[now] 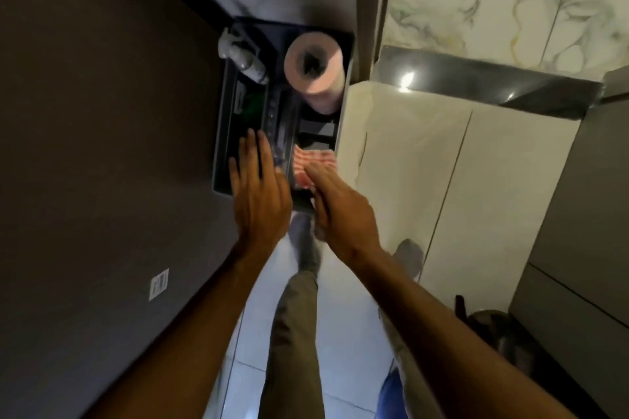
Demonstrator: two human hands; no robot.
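I look straight down at a dark pull-out rack [221,133] between a dark wall and pale cabinets. My left hand [258,190] hovers over its near left part with fingers straight and spread, holding nothing. My right hand [340,211] reaches in with straight fingers whose tips touch a red-and-white checked cloth [311,160] lying in the near right part. A large paper roll [315,65] stands upright at the far right of the rack. A white spray bottle [243,58] lies at the far left.
Dark wall [102,112] with a socket [159,283] runs along the left. Glossy cream cabinet doors [425,180] and a dark counter edge [493,85] stand on the right. My legs and the tiled floor [340,333] are below.
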